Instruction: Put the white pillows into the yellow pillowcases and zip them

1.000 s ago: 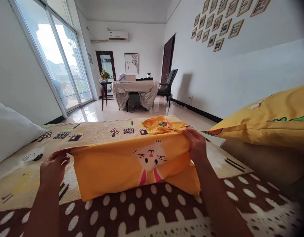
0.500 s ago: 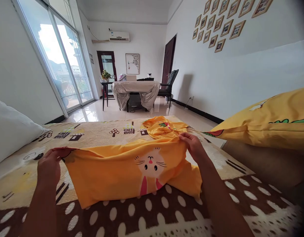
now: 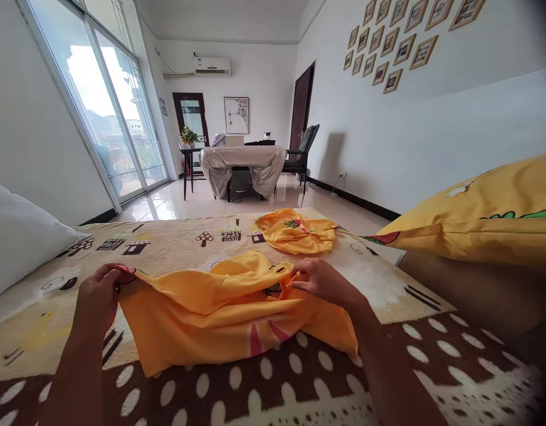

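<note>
A yellow pillowcase (image 3: 188, 331) with a rabbit print lies loosely bunched before me, its upper edge raised. My left hand (image 3: 96, 296) is closed on its left corner, thumb and fingers pinching the fabric. On the right, my right hand (image 3: 319, 281) pinches the upper edge, where a dark green bit of print shows in the folds. Most of the rabbit's face is tucked out of sight; its pink ears still show low on the front. Just beyond lies a second crumpled yellow cloth (image 3: 299, 234), apart from my hands.
Under everything is a patterned blanket (image 3: 175, 242) with a brown, white-dotted band. A white pillow (image 3: 24, 231) rests at the left, a yellow-covered pillow (image 3: 481, 213) at the right. Farther off stand a covered table (image 3: 241, 157) and a black chair (image 3: 306, 151).
My right hand has moved left and slightly down, carrying the pillowcase's upper edge inward. The fabric sags and folds over the rabbit's face. My left hand has shifted slightly right.
</note>
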A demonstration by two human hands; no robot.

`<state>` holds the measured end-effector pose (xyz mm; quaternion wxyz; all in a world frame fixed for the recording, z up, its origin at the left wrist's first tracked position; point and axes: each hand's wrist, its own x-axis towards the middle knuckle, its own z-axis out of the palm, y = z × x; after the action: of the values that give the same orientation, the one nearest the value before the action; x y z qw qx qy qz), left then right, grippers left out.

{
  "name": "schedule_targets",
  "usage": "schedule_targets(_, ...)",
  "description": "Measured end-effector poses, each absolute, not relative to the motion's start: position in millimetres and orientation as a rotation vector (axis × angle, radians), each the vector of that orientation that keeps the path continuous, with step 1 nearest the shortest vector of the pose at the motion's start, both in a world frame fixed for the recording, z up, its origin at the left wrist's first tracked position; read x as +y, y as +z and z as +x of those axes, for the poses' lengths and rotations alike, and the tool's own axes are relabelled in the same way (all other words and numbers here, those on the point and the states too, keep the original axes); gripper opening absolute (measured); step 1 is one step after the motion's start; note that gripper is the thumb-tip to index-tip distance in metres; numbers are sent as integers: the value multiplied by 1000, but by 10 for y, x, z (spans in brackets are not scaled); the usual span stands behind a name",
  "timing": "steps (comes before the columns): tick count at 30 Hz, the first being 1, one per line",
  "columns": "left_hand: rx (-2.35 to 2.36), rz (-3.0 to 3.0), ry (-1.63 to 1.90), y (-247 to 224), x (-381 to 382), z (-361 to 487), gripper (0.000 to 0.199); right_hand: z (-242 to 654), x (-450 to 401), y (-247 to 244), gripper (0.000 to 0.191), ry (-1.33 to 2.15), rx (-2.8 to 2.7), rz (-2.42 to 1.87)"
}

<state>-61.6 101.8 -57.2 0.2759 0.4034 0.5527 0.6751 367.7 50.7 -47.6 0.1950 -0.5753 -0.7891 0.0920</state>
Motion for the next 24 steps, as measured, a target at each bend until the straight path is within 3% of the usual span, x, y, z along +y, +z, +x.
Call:
schedule_targets(4,1470,1007,1729,-518,969,-563,21,3502,462,-475,15,55,-2393,-1775)
schedule_targets(9,1485,998,1711,-502,960,-552,21,3492,469,-496,18,198,-2396,-1622)
schedule_targets(17,1477,906,1787,-648,1050,-712,20,3751,444,-362,23,648,-1427,-815)
schedule_targets(21,1391,827,1893,-651,1052,-713,25,3880,563,-434,27,760,-871,-717)
schedule_targets(24,1399,853,1938,-677,1058,-715,25,3908,703,-520,30,802,-782,-767)
